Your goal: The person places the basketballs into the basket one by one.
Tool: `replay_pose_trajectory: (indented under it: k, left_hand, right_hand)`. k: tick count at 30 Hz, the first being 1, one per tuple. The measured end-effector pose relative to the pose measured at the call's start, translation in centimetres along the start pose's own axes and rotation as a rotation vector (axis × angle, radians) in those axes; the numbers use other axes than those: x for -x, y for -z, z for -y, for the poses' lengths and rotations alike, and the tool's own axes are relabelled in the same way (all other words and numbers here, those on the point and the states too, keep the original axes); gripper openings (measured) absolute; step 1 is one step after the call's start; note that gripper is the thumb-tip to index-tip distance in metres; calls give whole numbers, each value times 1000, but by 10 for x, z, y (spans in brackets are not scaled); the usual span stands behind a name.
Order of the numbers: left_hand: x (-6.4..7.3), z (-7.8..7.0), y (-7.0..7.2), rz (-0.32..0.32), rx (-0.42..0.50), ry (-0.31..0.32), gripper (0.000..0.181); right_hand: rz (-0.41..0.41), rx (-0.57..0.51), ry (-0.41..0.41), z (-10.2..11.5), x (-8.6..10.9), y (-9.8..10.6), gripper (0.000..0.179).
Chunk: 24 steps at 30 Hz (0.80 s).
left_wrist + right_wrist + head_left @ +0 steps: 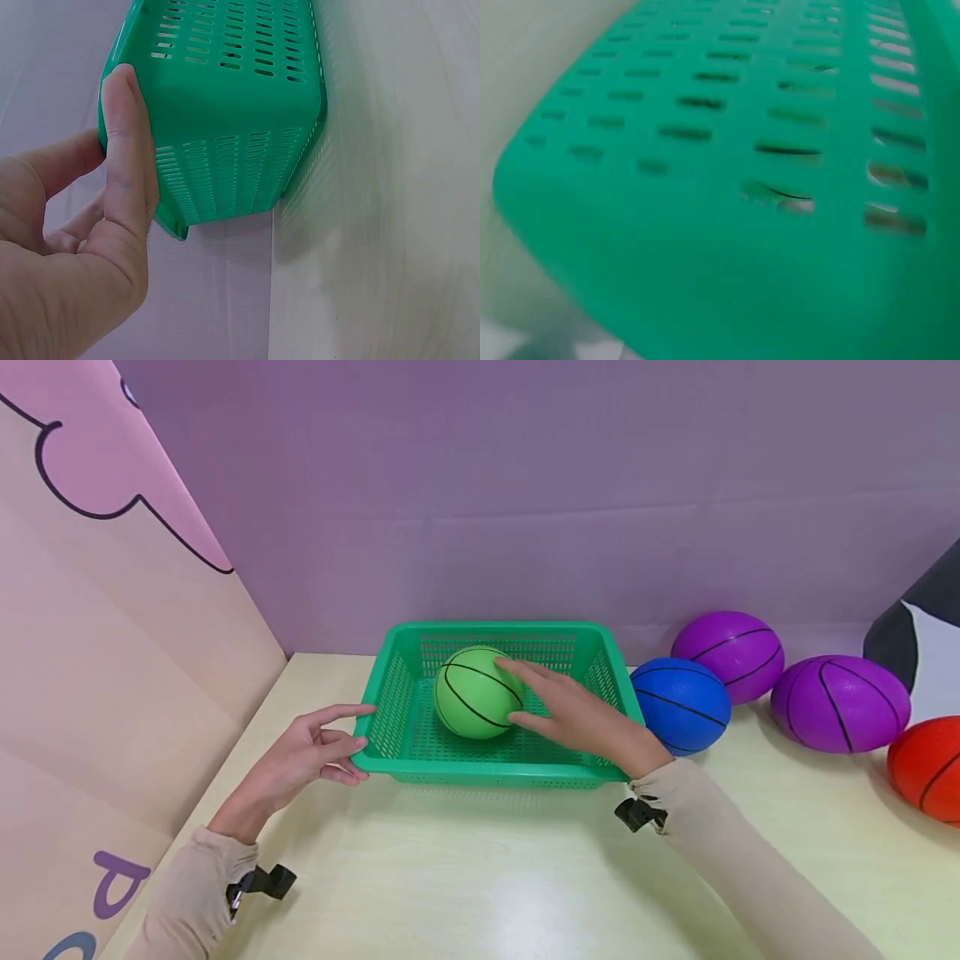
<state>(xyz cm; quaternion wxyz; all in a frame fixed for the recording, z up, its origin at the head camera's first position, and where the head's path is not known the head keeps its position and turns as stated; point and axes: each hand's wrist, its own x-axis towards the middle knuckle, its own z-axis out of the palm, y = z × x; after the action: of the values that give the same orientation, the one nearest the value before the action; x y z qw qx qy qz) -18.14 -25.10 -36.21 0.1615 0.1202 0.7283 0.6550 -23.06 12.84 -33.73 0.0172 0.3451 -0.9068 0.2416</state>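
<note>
A green plastic basket (495,770) with slotted walls stands upright on the table near the back wall. Inside it, left of centre, sits a light green mini basketball (472,697) with black lines. My left hand (303,756) holds the basket's left rim; the left wrist view shows its fingers (124,142) right at that rim. Over the basket's right part reaches my right hand (573,710), fingers extended and fingertips at the ball's right side. In the right wrist view the basket's wall (690,247) fills most of the picture and hides the right hand.
Right of the basket, a blue ball (681,706) sits close against its wall. Beyond it lie a purple ball (727,656), a second purple ball (840,703) and a red ball (930,772). A purple backdrop (525,485) rises behind the pale table (450,877); a printed panel (97,635) bounds the left.
</note>
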Motion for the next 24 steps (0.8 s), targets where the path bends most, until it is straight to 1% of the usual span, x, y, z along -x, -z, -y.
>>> replay_pose_trajectory:
  k: [2,4,6,8,9,12,15,18,24]
  left_hand:
    - [0,0,0,0,2,-3,58]
    - [0,0,0,0,1,-7,58]
    - [-1,0,-1,0,0,-10,57]
    - [-1,0,-1,-1,3,-9,57]
    - [-2,0,-1,-1,4,-6,57]
    - [-2,0,-2,-3,4,2,58]
    - [-1,0,-2,-8,2,6,59]
    - [-1,-1,-1,-11,2,7,60]
    - [-1,-1,-2,-13,1,9,61]
  right_hand:
    - [-30,-56,33,3,-4,-4,75]
    - [-58,-92,35,7,-6,-7,66]
    - [-69,-101,29,11,-7,-10,55]
    - [-58,-102,18,15,-7,-12,49]
    - [-43,-87,12,16,-6,-12,48]
    - [-1,-44,16,19,-3,-14,53]
    - [16,-19,21,20,2,-15,54]
    - [6,7,15,20,8,-16,51]
    - [-53,56,26,21,19,-10,49]
